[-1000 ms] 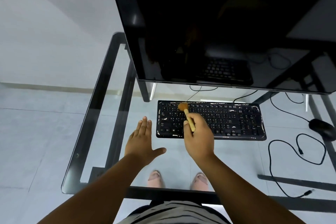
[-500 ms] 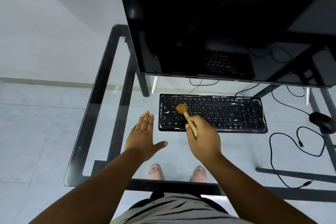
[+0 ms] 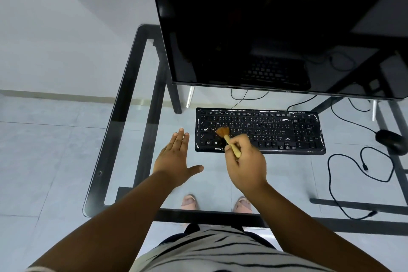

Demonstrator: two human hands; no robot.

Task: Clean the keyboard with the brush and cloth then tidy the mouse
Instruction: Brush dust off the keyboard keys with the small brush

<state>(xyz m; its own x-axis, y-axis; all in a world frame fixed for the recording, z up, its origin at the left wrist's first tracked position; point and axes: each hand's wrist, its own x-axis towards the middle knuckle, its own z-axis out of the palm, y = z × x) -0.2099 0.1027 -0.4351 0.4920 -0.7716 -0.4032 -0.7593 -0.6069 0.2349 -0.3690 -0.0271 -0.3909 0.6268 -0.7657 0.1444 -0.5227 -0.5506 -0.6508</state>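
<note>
No containers in view. Black rectangular keyboard (image 3: pixel 260 131) lies flat on the clear glass-topped desk with black metal frame (image 3: pixel 123 104), just in front of the big dark monitor (image 3: pixel 276 28). Right arm reaches forward from lower right, right hand (image 3: pixel 246 161) over the keyboard's near edge, fingers curled round the pale wooden handle of a small brush with tan bristles (image 3: pixel 227 138); handle tilts back toward the person, bristles splayed on the keys at the keyboard's left part, around the home row. Left arm extends forward from lower left, left hand (image 3: pixel 176 159) just left of the keyboard, flat, palm down, fingers straight and together, thumb spread toward the keyboard, holding nothing; cannot tell if it touches the glass. Black computer mouse (image 3: pixel 389 141) sits right of the keyboard, well apart, its black cable (image 3: pixel 357 165) looping on the desk near it. Cloth not visible.
</note>
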